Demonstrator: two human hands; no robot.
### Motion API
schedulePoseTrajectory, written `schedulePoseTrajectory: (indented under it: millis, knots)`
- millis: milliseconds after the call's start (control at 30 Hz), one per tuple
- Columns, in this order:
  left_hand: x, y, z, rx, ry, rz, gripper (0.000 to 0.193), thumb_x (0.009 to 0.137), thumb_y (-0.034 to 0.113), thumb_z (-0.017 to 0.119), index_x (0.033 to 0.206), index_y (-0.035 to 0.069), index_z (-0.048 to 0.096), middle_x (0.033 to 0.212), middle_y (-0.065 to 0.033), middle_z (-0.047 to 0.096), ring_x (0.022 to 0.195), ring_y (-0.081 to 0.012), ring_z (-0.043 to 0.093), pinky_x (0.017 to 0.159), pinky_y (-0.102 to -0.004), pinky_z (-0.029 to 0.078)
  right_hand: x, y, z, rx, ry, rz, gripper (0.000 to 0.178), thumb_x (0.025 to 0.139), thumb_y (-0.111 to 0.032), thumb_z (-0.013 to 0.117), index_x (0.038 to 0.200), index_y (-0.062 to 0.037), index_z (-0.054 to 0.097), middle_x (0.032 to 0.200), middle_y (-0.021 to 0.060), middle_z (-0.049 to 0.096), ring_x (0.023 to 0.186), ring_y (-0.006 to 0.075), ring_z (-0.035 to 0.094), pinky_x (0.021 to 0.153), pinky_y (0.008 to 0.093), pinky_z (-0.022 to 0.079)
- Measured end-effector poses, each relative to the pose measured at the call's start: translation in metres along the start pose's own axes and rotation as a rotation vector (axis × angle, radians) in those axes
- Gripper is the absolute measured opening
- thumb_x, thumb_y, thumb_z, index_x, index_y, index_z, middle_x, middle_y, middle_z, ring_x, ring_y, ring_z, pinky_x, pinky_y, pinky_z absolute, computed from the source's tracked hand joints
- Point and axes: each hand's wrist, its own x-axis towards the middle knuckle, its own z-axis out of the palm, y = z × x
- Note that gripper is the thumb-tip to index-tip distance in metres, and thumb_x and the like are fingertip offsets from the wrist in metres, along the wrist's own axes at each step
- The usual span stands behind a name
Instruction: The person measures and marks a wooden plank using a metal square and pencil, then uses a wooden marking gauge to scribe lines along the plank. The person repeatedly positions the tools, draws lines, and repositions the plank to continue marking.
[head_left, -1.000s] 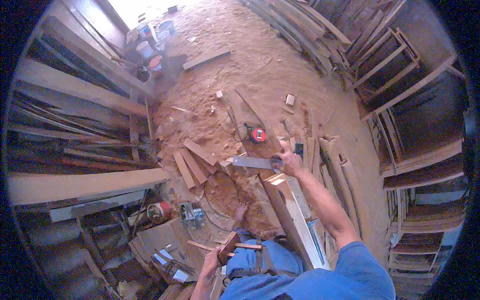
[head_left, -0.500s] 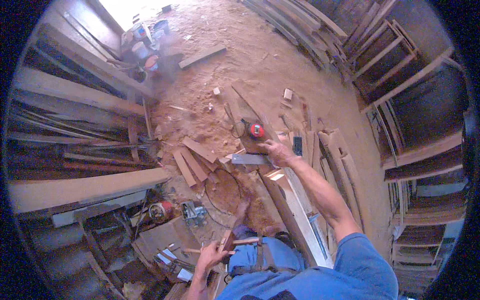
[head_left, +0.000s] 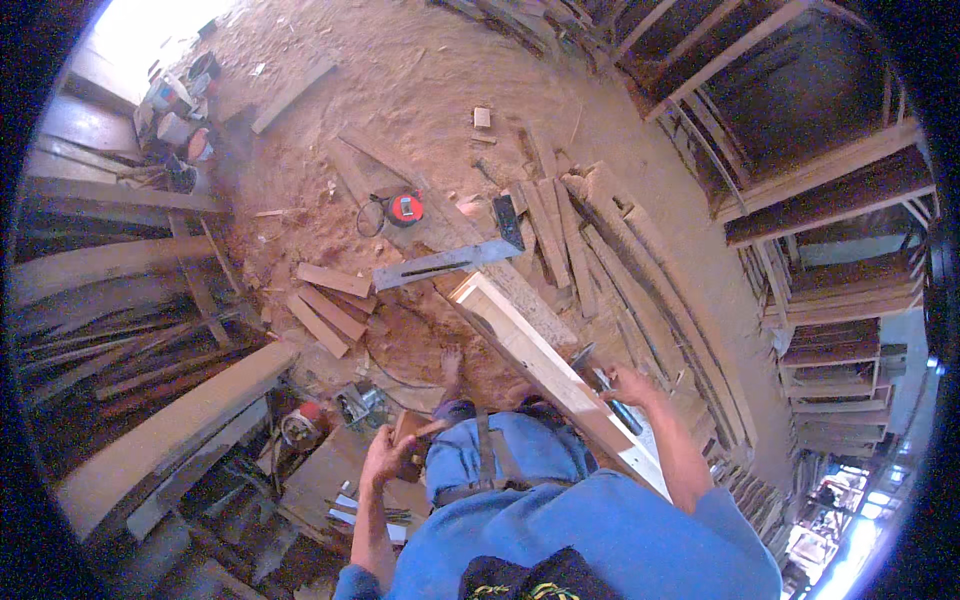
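Observation:
My left hand (head_left: 380,455) is closed around a small brown wood block (head_left: 408,428), from which a thin strip of wood sticks out toward my lap. Over the pale board (head_left: 535,350), my right hand (head_left: 632,388) has its fingers curled around a small dark and metallic thing I cannot make out. A tool with a blue handle (head_left: 626,416) lies just below those fingers. Farther off, a carpenter's square with a slotted metal blade (head_left: 445,264) and dark stock rests across the plank. Beyond it sits a red tape measure (head_left: 406,209).
Several brown wood offcuts (head_left: 330,308) are fanned out on the sawdust floor. Long slabs (head_left: 660,270) lie to the right. Stacked timber (head_left: 100,270) lines the left side. Buckets (head_left: 175,128) stand at the far left, and a thick beam (head_left: 190,425) juts out at the near left.
My right hand has drawn back from beside the square and tape measure to the blue-handled tool on the pale board. My left hand still holds the wood block. The view has turned.

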Motion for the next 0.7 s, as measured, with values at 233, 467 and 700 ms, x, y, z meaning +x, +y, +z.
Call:
schedulePoseTrajectory:
  millis: [233,467,700]
  knots:
    - [0.014,0.029,-0.091,-0.439,0.53,0.127,0.045,0.094,0.031,0.071,0.125,0.005,0.053,0.11,-0.0081,0.063,0.097,-0.0177,0.061,0.086,-0.0354,0.052,-0.018,0.007,0.025,0.089,0.111,-0.045,0.055,0.081,-0.032,0.08,0.126,-0.0042,0.065,0.12,0.0215,0.069,0.112,0.0394,0.065,0.098,0.0479,0.052]
    - [0.008,0.067,-0.135,-0.973,0.634,0.752,0.03,0.102,0.014,0.052,0.13,0.004,0.055,0.129,-0.0092,0.061,0.116,-0.0233,0.06,0.101,-0.0382,0.051,-0.055,0.013,-0.026,0.162,0.609,-0.181,0.042,0.086,-0.034,0.076,0.11,-0.001,0.065,0.102,0.016,0.068,0.091,0.0306,0.067,0.081,0.0419,0.054]
    - [0.016,0.161,-0.09,-1.26,0.446,0.729,0.05,0.103,0.039,0.053,0.141,0.007,0.051,0.134,-0.0112,0.062,0.122,-0.0301,0.06,0.1,-0.0464,0.054,-0.141,-0.131,-0.101,1.153,0.582,-0.428,0.037,0.104,-0.033,0.059,0.127,-0.0046,0.055,0.077,-0.0002,0.057,0.059,0.0068,0.052,0.051,0.0242,0.041]
